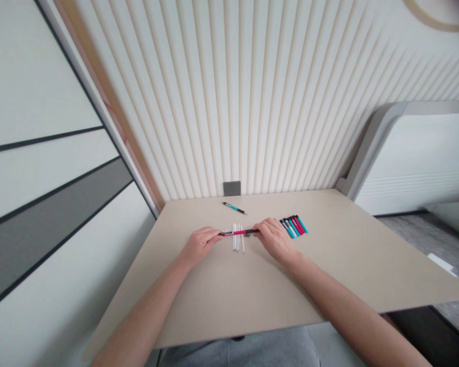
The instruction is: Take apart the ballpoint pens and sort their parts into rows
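Between my two hands a red and black pen [240, 232] is held level above the table. My left hand [202, 242] pinches its left end, and my right hand [273, 237] grips the black right end. Beneath the pen lie several thin white pen refills [235, 243], side by side. Some small dark parts [247, 235] show beside my right fingers, too small to make out. Just right of my right hand lies a row of blue, red and white pen barrels [294, 227] with black ends, partly hidden by that hand.
A blue and black pen [234, 207] lies alone toward the back of the beige table [199, 306]. The table meets a ribbed white wall with a dark socket [231, 188]. A bed headboard [413, 153] stands to the right, a white cabinet [61, 255] to the left.
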The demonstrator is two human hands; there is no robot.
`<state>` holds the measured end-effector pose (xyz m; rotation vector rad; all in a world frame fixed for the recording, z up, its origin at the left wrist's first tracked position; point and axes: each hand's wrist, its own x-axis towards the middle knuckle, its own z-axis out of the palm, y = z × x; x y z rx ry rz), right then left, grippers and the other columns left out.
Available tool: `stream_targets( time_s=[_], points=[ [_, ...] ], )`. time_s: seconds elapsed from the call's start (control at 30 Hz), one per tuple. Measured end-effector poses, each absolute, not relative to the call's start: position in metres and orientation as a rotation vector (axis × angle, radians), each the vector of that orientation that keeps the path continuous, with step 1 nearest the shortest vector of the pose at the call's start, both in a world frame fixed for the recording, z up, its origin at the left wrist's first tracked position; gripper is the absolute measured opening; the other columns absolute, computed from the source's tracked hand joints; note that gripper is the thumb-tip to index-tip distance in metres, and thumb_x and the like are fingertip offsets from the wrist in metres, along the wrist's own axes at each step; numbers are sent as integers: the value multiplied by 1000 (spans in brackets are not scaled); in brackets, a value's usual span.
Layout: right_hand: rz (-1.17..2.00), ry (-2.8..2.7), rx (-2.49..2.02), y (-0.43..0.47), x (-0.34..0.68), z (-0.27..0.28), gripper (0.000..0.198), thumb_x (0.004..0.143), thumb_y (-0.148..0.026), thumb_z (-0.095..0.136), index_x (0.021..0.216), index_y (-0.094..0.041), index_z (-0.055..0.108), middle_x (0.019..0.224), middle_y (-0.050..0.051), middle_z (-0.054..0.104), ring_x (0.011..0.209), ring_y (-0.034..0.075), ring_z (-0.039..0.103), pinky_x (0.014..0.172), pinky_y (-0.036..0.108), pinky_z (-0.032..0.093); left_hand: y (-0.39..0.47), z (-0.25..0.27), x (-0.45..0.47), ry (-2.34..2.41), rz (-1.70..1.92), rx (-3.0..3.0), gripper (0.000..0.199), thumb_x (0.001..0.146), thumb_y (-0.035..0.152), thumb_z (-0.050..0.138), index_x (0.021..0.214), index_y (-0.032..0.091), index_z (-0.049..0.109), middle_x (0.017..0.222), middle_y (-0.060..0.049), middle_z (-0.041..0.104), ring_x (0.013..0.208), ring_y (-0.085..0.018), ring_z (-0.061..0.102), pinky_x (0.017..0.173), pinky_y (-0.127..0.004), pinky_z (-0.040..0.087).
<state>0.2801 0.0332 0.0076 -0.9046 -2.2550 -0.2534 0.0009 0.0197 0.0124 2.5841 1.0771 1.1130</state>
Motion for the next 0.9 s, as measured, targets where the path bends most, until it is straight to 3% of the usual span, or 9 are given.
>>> stream_targets(
  time_s=[0.2, 0.4, 0.57, 0.77, 0.9],
  points=[
    [-115, -2312, -893, 26, 273, 14, 29, 97, -34, 46, 119, -19, 56, 103, 11, 65, 95, 24, 56, 81, 37, 40, 21, 11, -1, 1059, 1145, 2630, 23, 95, 30, 51, 107, 19, 67, 87, -6, 71, 77, -14, 65, 71, -25, 52],
    [-14, -2281, -941, 30, 275, 8, 20, 97, -32, 46, 99, -20, 62, 91, 8, 66, 87, 22, 57, 78, 36, 40, 21, 11, -3, 1067, 1150, 2627, 22, 94, 28, 52, 108, 20, 67, 91, -6, 72, 81, -15, 67, 77, -27, 54],
    [24, -2253, -950, 31, 277, 8, 24, 96, -37, 48, 109, -20, 59, 94, 10, 66, 89, 23, 57, 78, 36, 39, 21, 9, -4, 1070, 1150, 2628, 22, 94, 27, 53, 109, 20, 67, 93, -6, 72, 83, -15, 67, 77, -26, 54],
    [36, -2280, -973, 33, 278, 8, 25, 99, -33, 41, 92, -20, 61, 87, 7, 66, 84, 20, 55, 76, 33, 37, 22, 7, -6, 1066, 1153, 2640, 22, 94, 26, 54, 110, 19, 66, 92, -6, 72, 82, -14, 67, 76, -25, 54],
    [36, -2232, -997, 33, 278, 6, 19, 96, -35, 48, 96, -19, 58, 87, 7, 64, 82, 21, 55, 74, 33, 39, 21, 8, -5, 1057, 1171, 2654, 21, 93, 25, 54, 109, 18, 66, 91, -6, 72, 81, -14, 67, 75, -25, 54]
  ],
)
